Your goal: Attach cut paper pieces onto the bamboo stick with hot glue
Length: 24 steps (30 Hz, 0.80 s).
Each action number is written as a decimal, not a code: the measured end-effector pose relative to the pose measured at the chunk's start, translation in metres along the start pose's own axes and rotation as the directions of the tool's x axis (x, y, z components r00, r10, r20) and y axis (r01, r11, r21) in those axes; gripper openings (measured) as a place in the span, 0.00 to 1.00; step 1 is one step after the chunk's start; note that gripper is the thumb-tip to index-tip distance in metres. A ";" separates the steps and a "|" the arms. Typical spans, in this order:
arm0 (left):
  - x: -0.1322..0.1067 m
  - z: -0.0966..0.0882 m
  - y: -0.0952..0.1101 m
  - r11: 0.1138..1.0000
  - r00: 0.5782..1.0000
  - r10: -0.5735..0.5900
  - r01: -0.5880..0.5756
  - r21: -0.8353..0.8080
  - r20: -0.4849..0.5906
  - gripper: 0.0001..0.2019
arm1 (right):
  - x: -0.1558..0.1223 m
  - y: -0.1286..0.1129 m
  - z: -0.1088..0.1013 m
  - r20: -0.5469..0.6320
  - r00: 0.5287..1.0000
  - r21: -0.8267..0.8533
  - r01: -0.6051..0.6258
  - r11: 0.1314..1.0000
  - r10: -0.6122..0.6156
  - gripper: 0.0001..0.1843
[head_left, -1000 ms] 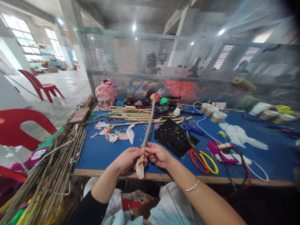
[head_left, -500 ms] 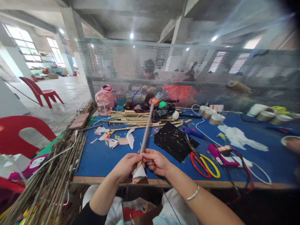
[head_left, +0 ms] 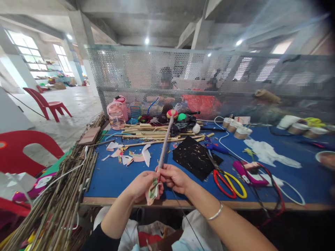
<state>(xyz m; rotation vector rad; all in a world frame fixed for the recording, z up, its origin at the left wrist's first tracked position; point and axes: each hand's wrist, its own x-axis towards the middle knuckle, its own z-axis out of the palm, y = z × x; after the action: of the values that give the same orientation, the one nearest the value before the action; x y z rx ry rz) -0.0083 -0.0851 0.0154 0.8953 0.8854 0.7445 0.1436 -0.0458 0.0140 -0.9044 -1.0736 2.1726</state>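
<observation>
My left hand (head_left: 144,185) and my right hand (head_left: 175,178) are both closed round the near end of a long grey-wrapped stick (head_left: 165,143). It slants away from me over the blue table, and a red-and-yellow ball (head_left: 172,113) shows at its far tip. From under my left fingers sticks out a crumpled strip of printed paper (head_left: 154,191), green and pink, wrapped about the stick's lower end. A thin dark cord (head_left: 184,213) runs down from near my right hand towards my lap. My fingers hide the exact grip points.
Scissors (head_left: 227,183) with red and yellow handles lie right of my hands, beside a black cloth (head_left: 195,157). Paper scraps (head_left: 131,157) and bamboo sticks (head_left: 146,132) lie beyond. A bundle of twigs (head_left: 62,184) lines the left edge; a perforated metal screen (head_left: 141,69) stands behind.
The paper at the stick's near end has turned, from a mostly white side to its green and pink printed side. The ball at the far tip has turned as well.
</observation>
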 end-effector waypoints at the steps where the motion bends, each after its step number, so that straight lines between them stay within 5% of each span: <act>1: 0.000 0.000 0.000 0.999 1.000 0.001 -0.001 0.042 -0.011 0.23 | 0.000 0.000 0.000 -0.034 0.999 -0.026 0.005 1.000 -0.006 0.18; 6: 0.003 -0.010 0.002 0.934 0.986 0.132 -0.089 0.345 -0.101 0.20 | 0.002 0.000 -0.003 -0.139 0.990 -0.100 -0.016 0.995 0.002 0.18; 15: 0.004 -0.005 -0.006 0.994 0.998 0.054 -0.052 -0.093 0.019 0.17 | -0.002 -0.003 -0.003 0.002 1.000 -0.023 0.005 1.000 -0.005 0.20; 21: 0.003 -0.009 -0.001 0.953 0.977 0.128 -0.074 0.294 -0.170 0.22 | 0.003 0.005 0.001 -0.085 0.996 -0.064 0.028 0.998 -0.033 0.18; 24: 0.002 -0.007 0.000 0.987 0.991 0.085 -0.069 0.142 -0.104 0.21 | 0.002 0.004 0.003 -0.032 0.999 -0.026 0.035 0.999 -0.036 0.18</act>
<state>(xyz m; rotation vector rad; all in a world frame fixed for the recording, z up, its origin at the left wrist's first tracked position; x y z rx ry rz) -0.0133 -0.0816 0.0125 1.0239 1.0135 0.8123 0.1398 -0.0483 0.0111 -0.9224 -1.0951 2.1129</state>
